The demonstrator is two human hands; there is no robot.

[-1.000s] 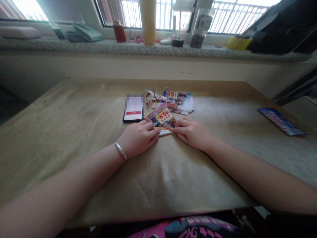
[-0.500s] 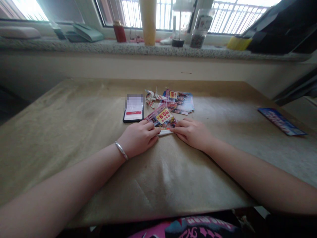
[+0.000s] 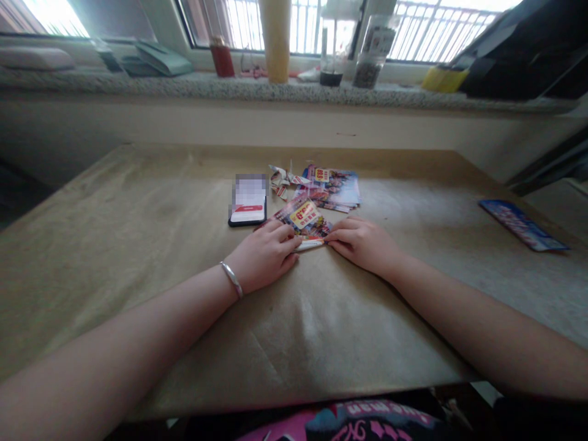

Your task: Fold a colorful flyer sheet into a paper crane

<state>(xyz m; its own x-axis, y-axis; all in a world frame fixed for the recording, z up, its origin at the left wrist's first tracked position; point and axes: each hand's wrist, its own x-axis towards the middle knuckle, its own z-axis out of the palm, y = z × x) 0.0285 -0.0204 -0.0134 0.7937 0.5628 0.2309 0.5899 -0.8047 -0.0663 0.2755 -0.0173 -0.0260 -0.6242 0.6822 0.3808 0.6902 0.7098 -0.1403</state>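
Note:
A colourful printed leaflet (image 3: 303, 219) with a yellow price label lies on the brown paper-covered table (image 3: 138, 245), its near edge folded. My left hand (image 3: 266, 254), with a silver bangle at the wrist, pinches that folded edge from the left, fingers closed on it. From the right, my right hand (image 3: 365, 244) presses and grips the same edge. The two sets of fingertips almost meet at the fold.
A phone (image 3: 248, 205) with a lit screen lies just left of the leaflet. More leaflets and torn scraps (image 3: 333, 187) are piled behind it. A blue leaflet (image 3: 521, 225) lies at the far right. The window sill (image 3: 184, 86) holds jars, a cup and boxes.
Both hands have shifted slightly right and forward along the folded edge. The leaflet has tilted a little. Nothing else moved.

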